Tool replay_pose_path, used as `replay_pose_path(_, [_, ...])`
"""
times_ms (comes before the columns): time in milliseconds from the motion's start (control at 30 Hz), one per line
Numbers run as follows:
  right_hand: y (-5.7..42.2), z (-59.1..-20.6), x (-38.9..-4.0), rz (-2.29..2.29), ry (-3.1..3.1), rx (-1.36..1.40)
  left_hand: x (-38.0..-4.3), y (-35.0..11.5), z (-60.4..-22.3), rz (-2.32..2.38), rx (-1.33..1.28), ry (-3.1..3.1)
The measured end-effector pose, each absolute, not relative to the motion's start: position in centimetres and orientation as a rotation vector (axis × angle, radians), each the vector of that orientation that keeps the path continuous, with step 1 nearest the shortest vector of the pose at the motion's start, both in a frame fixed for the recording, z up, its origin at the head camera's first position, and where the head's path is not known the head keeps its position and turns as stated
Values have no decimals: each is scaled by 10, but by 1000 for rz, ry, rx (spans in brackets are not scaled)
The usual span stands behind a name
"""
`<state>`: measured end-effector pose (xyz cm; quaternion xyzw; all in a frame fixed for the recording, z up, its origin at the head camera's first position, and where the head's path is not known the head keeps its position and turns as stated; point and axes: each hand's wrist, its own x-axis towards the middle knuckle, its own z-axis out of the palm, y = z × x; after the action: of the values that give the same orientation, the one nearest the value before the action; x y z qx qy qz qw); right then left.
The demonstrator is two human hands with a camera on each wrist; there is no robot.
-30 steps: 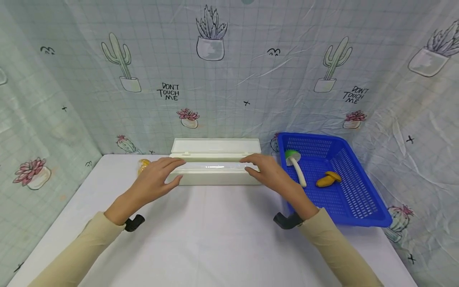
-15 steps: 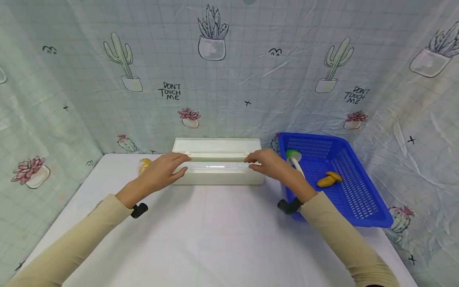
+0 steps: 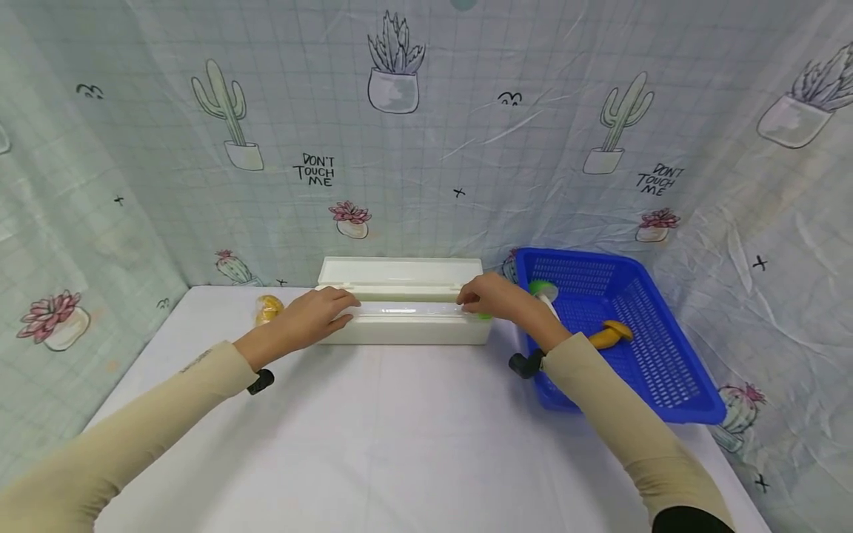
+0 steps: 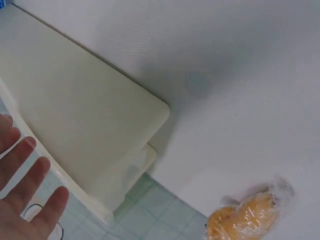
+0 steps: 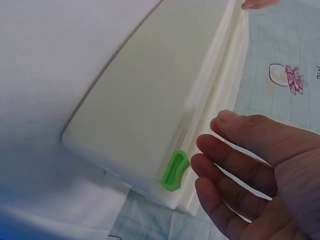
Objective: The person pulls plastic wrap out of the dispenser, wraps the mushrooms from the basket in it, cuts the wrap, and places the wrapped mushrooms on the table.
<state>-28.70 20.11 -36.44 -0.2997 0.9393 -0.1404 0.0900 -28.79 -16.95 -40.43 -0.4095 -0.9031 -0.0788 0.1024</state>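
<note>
A long white cling film dispenser (image 3: 406, 333) stands at the back of the table, its lid (image 3: 403, 269) raised. Clear film (image 3: 408, 309) shines along the opening. My left hand (image 3: 312, 317) reaches over the left end, fingers spread and fairly straight in the left wrist view. At the right end is my right hand (image 3: 501, 297), with loosely bent fingers and nothing between them in the right wrist view. Right by those fingertips sits a green slide cutter (image 5: 176, 171) on the dispenser's edge. Behind the left hand lies a yellow item wrapped in film (image 4: 245, 217).
A blue plastic basket (image 3: 673, 377) stands on the right, under the right forearm. It holds a yellow toy mushroom (image 3: 605, 337) and a green-capped one (image 3: 543, 289), partly hidden by the arm. A patterned cloth (image 3: 426, 148) hangs behind the white table (image 3: 400, 444).
Both hands have moved slightly inward along the dispenser, the left one to the right. The right fingers have bent more, and the green slide cutter now shows beneath the right hand.
</note>
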Motion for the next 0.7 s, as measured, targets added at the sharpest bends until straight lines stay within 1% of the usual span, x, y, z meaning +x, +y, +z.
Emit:
replay_pose_path(167, [197, -364, -296, -312, 2777, -884, -293, -166, -406, -207, -1216, -2674])
replay_pose_path(700, [193, -365, -305, -251, 2744, -842, -296, -163, -396, -167, -1258, -2700])
